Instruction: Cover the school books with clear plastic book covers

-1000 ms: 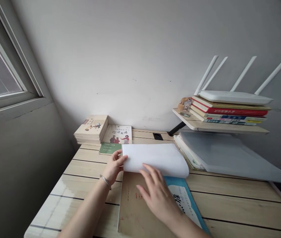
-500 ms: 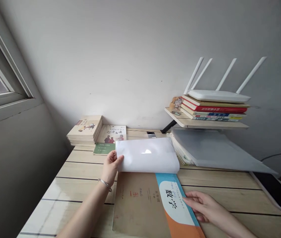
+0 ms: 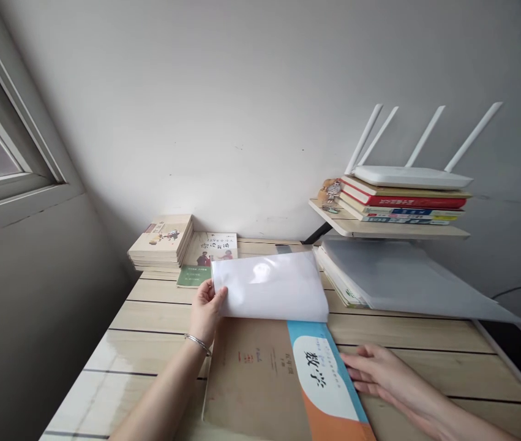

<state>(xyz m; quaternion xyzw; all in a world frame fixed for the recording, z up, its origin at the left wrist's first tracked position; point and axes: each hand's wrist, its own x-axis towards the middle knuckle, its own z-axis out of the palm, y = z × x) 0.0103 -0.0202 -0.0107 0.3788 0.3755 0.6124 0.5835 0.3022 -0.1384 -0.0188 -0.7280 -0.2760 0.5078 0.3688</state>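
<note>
The left hand (image 3: pixel 205 311) has its fingers clamped on the left edge of the white sheet (image 3: pixel 273 294), over the far end of the book (image 3: pixel 251 386) on the table (image 3: pixel 141 352). The right hand (image 3: pixel 377 372) meets the book's right edge; its grip I cannot tell.

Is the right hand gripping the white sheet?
No, the left hand pinches the white sheet, while the right hand is at the right edge of the maths textbook.

Before me on the surface (image 3: pixel 117 352) lies a textbook (image 3: pixel 251 386); a book stack (image 3: pixel 161 242) sits far left; far right, a router (image 3: pixel 416 177) tops books (image 3: pixel 416 203) on a shelf (image 3: pixel 356 229).
</note>
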